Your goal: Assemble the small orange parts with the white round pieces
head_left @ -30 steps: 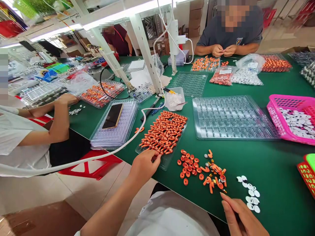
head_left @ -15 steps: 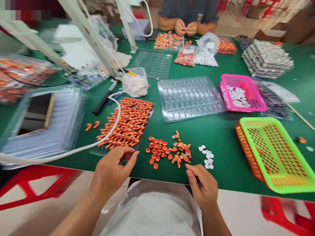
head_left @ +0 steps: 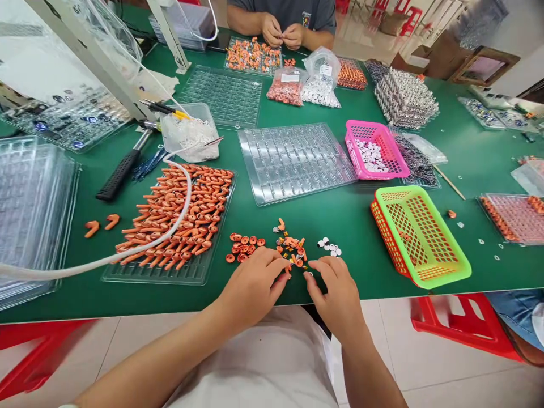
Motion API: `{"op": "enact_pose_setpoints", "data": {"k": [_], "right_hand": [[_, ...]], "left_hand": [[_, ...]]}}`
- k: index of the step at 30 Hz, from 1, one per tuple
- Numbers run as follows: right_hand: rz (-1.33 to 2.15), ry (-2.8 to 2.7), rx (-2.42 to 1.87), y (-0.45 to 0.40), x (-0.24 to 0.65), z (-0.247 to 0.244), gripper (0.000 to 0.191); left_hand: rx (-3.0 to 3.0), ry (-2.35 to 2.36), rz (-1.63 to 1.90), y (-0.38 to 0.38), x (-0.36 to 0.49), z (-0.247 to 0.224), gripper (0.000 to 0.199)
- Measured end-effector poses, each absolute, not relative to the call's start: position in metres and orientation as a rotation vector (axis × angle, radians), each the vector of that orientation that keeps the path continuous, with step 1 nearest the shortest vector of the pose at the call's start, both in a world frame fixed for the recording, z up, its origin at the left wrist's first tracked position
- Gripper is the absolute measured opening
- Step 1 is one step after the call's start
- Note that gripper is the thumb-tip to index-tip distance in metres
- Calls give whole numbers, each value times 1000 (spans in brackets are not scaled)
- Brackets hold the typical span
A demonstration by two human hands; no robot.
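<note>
My left hand [head_left: 256,283] is closed in a pinch over the front of the loose pile, with a small orange earbud piece [head_left: 289,266] at its fingertips. Close beside it, my right hand [head_left: 336,292] has thumb and forefinger drawn in around a small white disc [head_left: 309,273]. Just beyond the fingers lie mixed orange earbud shells [head_left: 293,242] with tiny metallic parts. Round orange caps [head_left: 244,247] are clustered left of them, partly covered by my left hand. White discs [head_left: 329,246] lie to the right, above my right hand.
Orange earbud shells [head_left: 174,215] fill a clear tray at left, crossed by a white hose [head_left: 186,198]. Ahead are a clear moulded tray [head_left: 297,164], a pink basket [head_left: 402,164] and a green basket [head_left: 459,266]. A hammer [head_left: 119,173] lies left; a co-worker's hands [head_left: 283,31] are opposite.
My left hand has moved right from beside the earbud tray to the loose pile, now close to my right hand. The view has swung toward the right.
</note>
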State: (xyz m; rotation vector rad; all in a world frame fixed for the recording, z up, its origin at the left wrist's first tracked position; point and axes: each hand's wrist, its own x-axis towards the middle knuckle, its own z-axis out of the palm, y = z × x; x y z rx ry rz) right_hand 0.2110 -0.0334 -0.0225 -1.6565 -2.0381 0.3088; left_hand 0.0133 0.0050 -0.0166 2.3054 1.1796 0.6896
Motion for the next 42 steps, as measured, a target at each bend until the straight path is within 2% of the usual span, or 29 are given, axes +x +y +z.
{"op": "enact_pose_setpoints", "data": {"k": [9,15,21,27,33,42], "right_hand": [[358,-2088,-1614,-16,204,-25,10],[583,-1894,-1512,-14,220,-15,11],[652,-1991,-1298,-10,224,-12,20],[730,-1980,-1251,-7,218,-8,19],[924,-1700,-1404,-15,204,-9,2],[961,-1660,-1368,-15,207,-9,11]], "left_hand": [[2312,1271,596,11,22,-25,12],[2310,1288,606,13,25,-21,14],[2334,1150,730,23,25,-16,40],[2449,989,792,34,28,-17,28],[2470,1053,955,33,31,-20,25],[2469,1113,968,34,32,-24,21]]}}
